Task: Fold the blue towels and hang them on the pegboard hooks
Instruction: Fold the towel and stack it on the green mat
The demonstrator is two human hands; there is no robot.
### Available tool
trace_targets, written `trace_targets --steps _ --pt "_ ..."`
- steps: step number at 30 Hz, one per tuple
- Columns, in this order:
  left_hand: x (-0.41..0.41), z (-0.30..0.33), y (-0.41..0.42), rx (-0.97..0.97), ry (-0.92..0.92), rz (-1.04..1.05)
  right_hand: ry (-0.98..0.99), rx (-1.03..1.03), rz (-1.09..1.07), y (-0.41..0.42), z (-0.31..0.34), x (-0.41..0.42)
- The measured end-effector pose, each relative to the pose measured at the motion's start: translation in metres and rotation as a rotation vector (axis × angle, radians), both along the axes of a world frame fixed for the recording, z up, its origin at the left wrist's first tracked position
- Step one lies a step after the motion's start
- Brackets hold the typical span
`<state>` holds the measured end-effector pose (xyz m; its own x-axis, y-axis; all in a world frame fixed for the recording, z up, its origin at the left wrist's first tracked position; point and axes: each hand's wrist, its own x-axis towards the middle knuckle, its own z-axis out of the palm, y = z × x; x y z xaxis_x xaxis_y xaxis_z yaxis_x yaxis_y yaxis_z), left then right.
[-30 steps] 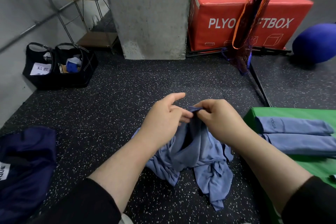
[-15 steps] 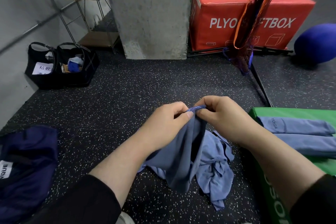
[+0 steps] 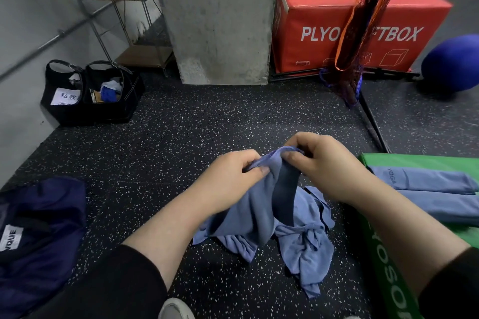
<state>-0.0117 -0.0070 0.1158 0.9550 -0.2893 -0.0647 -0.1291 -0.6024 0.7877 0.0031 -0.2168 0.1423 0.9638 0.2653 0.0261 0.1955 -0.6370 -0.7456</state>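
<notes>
The towel is now lifted higher off the floor, its edge pinched by the left hand and right hand; an edge is being found for folding.

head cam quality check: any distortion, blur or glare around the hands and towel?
Head view: strong wide-angle bowing, with the concrete pillar and shelf rack leaning at the edges; lighting soft and even, no glare; left hand, right hand and the pinched blue towel are reasonably sharp; the sleeves at the bottom corners are soft.
</notes>
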Motion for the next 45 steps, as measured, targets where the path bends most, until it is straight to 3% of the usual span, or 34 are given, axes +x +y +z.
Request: trace_targets --steps 7,15,21,27,30,34,37,39,41,43,45 --pt "-0.002 -0.009 0.020 0.341 0.047 0.030 -0.059 -0.070 -0.104 -0.009 -0.004 0.000" --pt "-0.004 -0.012 0.060 0.341 0.103 0.200 -0.088 0.133 -0.329 -0.034 -0.001 0.001" --pt "-0.010 -0.014 0.087 0.615 0.096 0.423 -0.020 0.133 -0.422 -0.054 -0.005 -0.001" --pt "-0.010 -0.010 0.097 0.709 0.091 0.561 -0.037 0.057 -0.383 -0.060 -0.010 -0.006" --pt "-0.008 -0.008 0.097 0.565 0.150 0.584 -0.035 0.070 -0.376 -0.062 -0.013 -0.005" --pt "-0.010 0.006 0.084 -0.148 0.316 0.650 0.065 0.199 -0.405 -0.069 -0.018 -0.003" --pt "-0.011 0.016 0.083 -0.398 0.317 0.632 0.059 0.248 -0.441 -0.072 -0.017 0.000" --pt "-0.011 0.018 0.083 -0.364 0.254 0.576 0.068 0.312 -0.465 -0.073 -0.016 0.001" --pt "-0.011 0.015 0.083 -0.169 0.157 0.498 0.078 0.330 -0.470 -0.074 -0.016 0.002" --pt "-0.009 0.011 0.084 0.005 0.051 0.514 0.078 0.315 -0.466 -0.075 -0.017 0.002" --pt "-0.008 0.012 0.085 0.037 -0.053 0.559 0.055 0.296 -0.465 -0.076 -0.018 0.003"
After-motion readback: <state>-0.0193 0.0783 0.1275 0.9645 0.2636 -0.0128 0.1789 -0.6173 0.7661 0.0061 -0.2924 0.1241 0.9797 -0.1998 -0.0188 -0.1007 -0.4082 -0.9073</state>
